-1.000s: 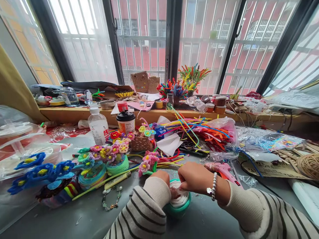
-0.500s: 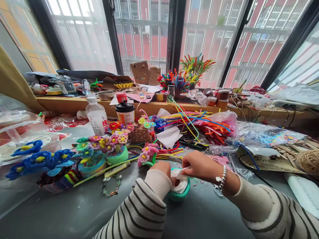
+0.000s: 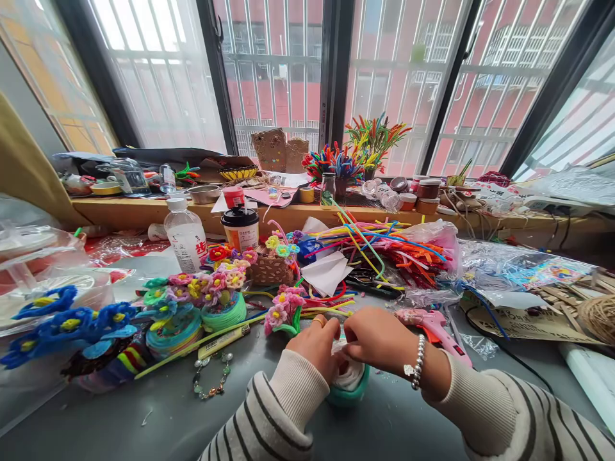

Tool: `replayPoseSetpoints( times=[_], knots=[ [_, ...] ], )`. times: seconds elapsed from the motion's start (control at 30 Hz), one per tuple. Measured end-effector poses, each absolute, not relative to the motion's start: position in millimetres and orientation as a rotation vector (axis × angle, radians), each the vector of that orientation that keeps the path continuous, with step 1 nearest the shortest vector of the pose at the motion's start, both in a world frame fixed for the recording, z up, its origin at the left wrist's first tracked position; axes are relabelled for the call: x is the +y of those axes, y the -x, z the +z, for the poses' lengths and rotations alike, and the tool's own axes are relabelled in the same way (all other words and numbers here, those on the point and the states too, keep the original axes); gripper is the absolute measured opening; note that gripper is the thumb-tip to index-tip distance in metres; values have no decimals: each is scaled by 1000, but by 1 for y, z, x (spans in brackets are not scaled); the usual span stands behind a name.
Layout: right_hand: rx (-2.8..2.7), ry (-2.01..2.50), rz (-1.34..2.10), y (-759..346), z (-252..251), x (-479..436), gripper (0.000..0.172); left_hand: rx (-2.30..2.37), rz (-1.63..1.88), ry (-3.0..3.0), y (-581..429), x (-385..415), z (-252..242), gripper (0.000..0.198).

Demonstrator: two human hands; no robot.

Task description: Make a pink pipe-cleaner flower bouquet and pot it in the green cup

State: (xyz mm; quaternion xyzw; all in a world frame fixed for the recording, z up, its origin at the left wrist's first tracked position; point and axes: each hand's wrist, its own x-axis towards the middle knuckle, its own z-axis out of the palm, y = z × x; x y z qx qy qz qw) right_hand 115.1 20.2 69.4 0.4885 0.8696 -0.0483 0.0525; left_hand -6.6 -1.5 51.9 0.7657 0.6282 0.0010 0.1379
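Observation:
A small green pot [image 3: 353,396] with white stuffing [image 3: 350,376] in it rests on the grey table, low in the middle of the view. My left hand [image 3: 317,346], with a ring on it, curls its fingers around the pot's left side. My right hand [image 3: 377,338], wearing a bead bracelet, presses closed fingers on the white stuffing from above. A pink pipe-cleaner flower [image 3: 282,308] lies just beyond my left hand.
A pink glue gun [image 3: 435,325] lies right of my right hand. Finished flower pots [image 3: 218,298] and blue flowers [image 3: 72,320] stand at left. A pipe-cleaner bundle [image 3: 384,246], a bottle [image 3: 185,234], a cup [image 3: 240,227] and a bead bracelet [image 3: 209,379] crowd the table.
My right hand has come down from pulling up a strip of white stuffing and now presses on it. My left hand shifted slightly up the pot's side.

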Motion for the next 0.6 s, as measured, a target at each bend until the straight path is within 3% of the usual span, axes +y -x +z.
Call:
replayPoseSetpoints(
  times=[0.17, 0.6],
  knots=[
    [2630, -1496, -123, -112, 67, 18, 18, 1830, 66, -2240, 7, -4, 47, 17],
    [2712, -1478, -248, -116, 81, 27, 13, 2052, 63, -2156, -2, -10, 39, 25]
  ],
)
